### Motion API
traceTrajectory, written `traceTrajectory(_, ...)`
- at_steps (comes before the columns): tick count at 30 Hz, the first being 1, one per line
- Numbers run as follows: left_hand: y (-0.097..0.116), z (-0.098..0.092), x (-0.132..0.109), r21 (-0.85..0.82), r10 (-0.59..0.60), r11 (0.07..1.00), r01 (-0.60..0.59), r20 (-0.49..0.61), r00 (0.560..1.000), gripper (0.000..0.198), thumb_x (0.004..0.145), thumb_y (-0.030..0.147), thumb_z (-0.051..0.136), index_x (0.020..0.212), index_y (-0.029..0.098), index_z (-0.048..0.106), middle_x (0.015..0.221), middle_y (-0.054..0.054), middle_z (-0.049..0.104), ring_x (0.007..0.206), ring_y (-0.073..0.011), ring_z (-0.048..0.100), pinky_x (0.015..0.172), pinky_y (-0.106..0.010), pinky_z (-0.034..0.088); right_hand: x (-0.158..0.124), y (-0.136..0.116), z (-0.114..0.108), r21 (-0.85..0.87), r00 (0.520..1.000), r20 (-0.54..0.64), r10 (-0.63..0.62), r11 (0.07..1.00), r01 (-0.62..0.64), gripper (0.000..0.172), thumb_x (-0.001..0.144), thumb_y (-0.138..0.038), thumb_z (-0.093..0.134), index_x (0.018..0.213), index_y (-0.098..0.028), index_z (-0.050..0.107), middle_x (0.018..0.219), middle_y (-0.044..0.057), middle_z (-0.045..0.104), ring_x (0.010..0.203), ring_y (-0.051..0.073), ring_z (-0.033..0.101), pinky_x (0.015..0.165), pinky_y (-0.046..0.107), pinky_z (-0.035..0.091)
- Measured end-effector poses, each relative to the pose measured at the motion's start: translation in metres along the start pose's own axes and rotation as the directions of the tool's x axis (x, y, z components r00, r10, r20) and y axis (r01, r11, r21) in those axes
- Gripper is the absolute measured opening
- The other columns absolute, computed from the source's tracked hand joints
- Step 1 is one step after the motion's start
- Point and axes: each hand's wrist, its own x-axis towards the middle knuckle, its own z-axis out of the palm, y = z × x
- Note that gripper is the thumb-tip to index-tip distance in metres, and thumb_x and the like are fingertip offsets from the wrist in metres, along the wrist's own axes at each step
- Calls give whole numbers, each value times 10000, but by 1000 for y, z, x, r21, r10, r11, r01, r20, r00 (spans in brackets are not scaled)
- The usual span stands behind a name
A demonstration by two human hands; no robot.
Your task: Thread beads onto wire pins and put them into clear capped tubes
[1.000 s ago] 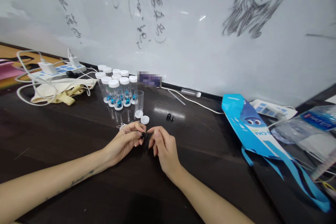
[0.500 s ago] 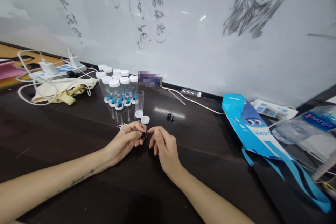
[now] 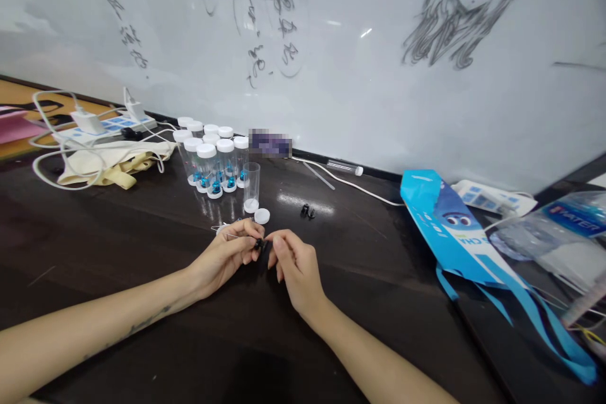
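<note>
Between the thumb and fingers of my left hand (image 3: 231, 247) is a small black piece (image 3: 258, 243), too small to make out in full. Thin white string runs along that hand, over a white round thing mostly hidden behind it. Close against the piece's right side is my right hand (image 3: 296, 265), its thumb and index finger bent together; whatever is at their tips cannot be made out. Just beyond my hands, an uncapped clear tube (image 3: 252, 188) stands upright, with a white cap (image 3: 262, 216) lying in front of it.
Several white-capped tubes (image 3: 206, 167) holding blue items stand at the back left. Small black parts (image 3: 307, 210) lie right of the uncapped tube. A capped tube (image 3: 344, 168) lies by the whiteboard. Cream cloth (image 3: 89, 164), cables and a blue bag (image 3: 440, 227) flank the dark table.
My right thumb has shifted slightly left and down, closer to the index fingertip. My left hand keeps its hold on the small black piece.
</note>
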Motion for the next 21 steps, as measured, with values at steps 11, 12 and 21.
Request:
traceTrajectory(11,3,5,-5,42,-44,998,42,58,997,54,784,141,703,811,145,656,932,-21,601,586,-51,555,536,-154,464,1,2,1,-34,993,114,21,999,-17,184,939,-297,491,813,-181,557,628,-27,592,454,66,473,460,174,361)
traceTrajectory(12,4,6,-6,47,-60,997,57,67,996,60,791,148,701,833,147,658,914,-23,611,597,-61,569,550,-161,476,1,2,1,-10,993,115,16,1000,-15,182,939,-288,484,806,-181,548,634,-25,594,449,64,470,456,174,360)
traceTrajectory(21,30,3,-34,243,-317,920,307,0,949,160,817,292,691,750,148,670,727,-53,651,606,-153,617,558,-243,497,2,3,-1,74,1000,7,30,997,-31,213,944,-314,471,773,-190,496,592,-40,531,458,77,449,466,190,342)
